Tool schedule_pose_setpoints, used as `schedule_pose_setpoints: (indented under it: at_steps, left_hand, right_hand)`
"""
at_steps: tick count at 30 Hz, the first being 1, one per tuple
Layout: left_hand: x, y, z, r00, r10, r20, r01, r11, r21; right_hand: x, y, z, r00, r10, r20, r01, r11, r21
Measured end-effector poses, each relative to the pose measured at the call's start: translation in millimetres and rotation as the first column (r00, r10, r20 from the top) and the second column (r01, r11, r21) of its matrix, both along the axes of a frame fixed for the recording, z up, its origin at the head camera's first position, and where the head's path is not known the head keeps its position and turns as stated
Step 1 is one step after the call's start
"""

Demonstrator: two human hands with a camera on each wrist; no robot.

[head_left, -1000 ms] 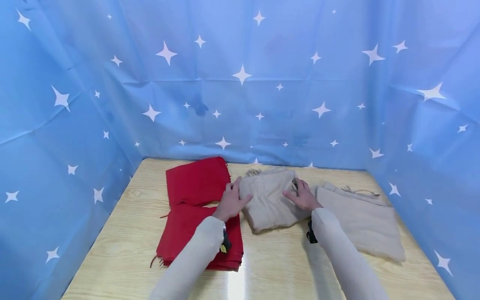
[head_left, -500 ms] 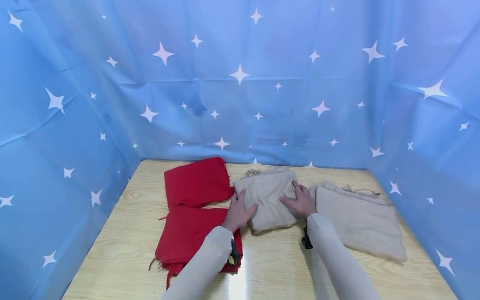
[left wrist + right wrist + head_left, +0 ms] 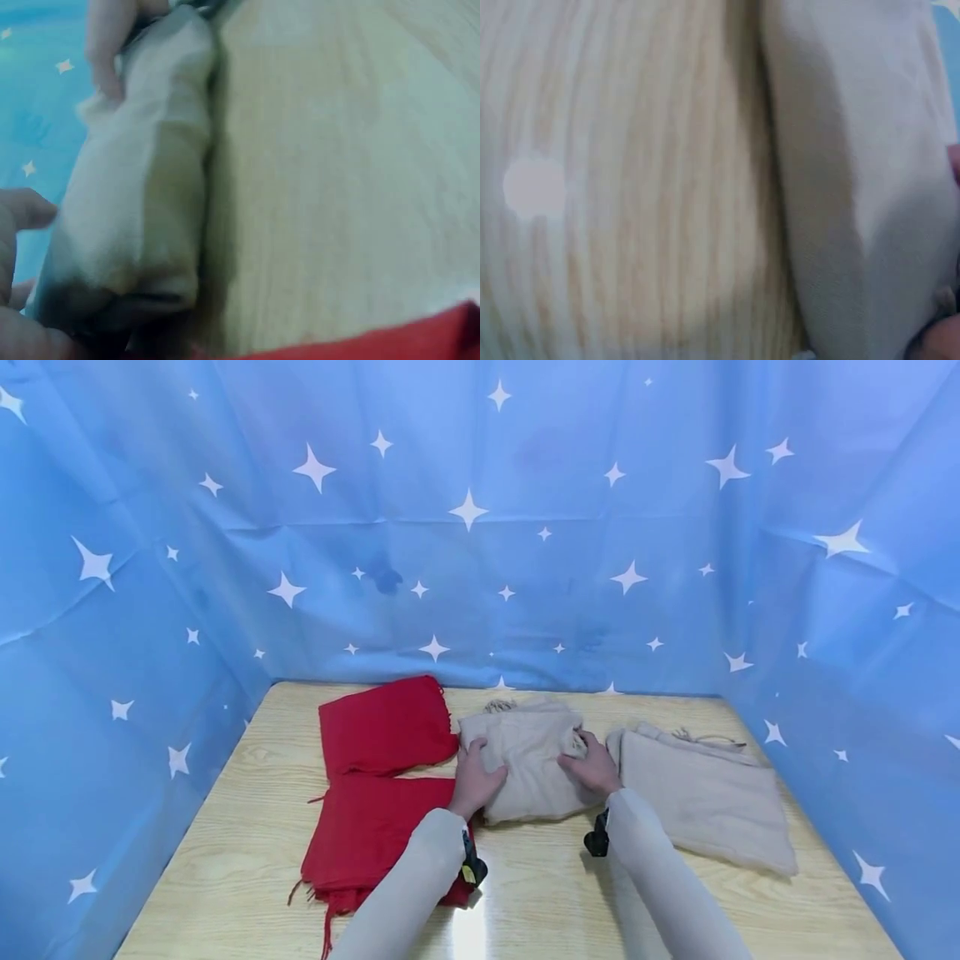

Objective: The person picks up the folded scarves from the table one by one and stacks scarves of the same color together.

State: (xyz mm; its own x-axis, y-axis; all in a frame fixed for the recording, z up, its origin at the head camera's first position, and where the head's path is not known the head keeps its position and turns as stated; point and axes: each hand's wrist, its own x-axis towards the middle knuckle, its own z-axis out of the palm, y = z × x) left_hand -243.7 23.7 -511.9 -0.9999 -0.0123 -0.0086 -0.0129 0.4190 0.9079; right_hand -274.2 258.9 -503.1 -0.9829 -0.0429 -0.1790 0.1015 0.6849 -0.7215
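Observation:
In the head view, a folded beige scarf (image 3: 528, 768) with fringe at its back corner lies in the middle, creased on top. My left hand (image 3: 476, 779) grips its left side, thumb over the top. Its right side is held by my right hand (image 3: 592, 766), fingers at the fringed edge and thumb on the upper face. The left wrist view shows the scarf's thick folded side (image 3: 150, 180) between the hands, somewhat blurred. In the right wrist view only bits of fingers (image 3: 941, 339) appear at the beige cloth's edge.
Two folded red fringed cloths lie left: one at the back (image 3: 386, 727), another nearer (image 3: 375, 835), partly under the left forearm. A second folded beige cloth (image 3: 705, 797) lies right. Blue star-patterned curtain (image 3: 465, 568) encloses the wooden table (image 3: 225, 827) at back and sides.
My left hand has shifted from the scarf's upper left edge toward its front left. My right hand has drawn slightly lower. The view has turned slightly right.

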Motion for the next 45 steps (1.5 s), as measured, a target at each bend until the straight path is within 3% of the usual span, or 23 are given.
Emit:
schedule_pose_setpoints:
  at_steps: [6, 12, 22, 33, 40, 45]
  left_hand:
    - [-2.7, -4, -1.5, 1.000, 0.026, -0.002, -0.026, 0.995, 0.100]
    - [0.3, -1, 5.3, 1.000, 0.009, -0.026, -0.005, 0.990, 0.144]
    - [15.5, 3, 13.4, 0.998, -0.063, 0.018, 0.061, 0.991, 0.119]
    - [42.2, 10, 11.3, 0.997, -0.076, -0.017, 0.077, 0.992, 0.097]
    - [53.1, 13, 6.3, 0.993, -0.115, -0.019, 0.116, 0.990, 0.081]
    - [59.0, 10, 3.1, 0.986, -0.165, 0.022, 0.164, 0.986, 0.039]
  right_hand:
    - [1.5, 1, 4.0, 0.997, -0.062, 0.045, 0.067, 0.990, -0.121]
    - [6.3, 2, 14.1, 0.997, -0.072, 0.003, 0.072, 0.989, -0.128]
    - [40.5, 4, 29.0, 0.991, -0.136, 0.003, 0.135, 0.981, -0.143]
    - [83.3, 11, 22.9, 0.974, -0.195, -0.119, 0.178, 0.974, -0.142]
    - [102.6, 18, 15.4, 0.973, -0.209, -0.095, 0.197, 0.972, -0.126]
    - [109.8, 26, 5.9, 0.984, -0.179, -0.020, 0.177, 0.981, -0.083]
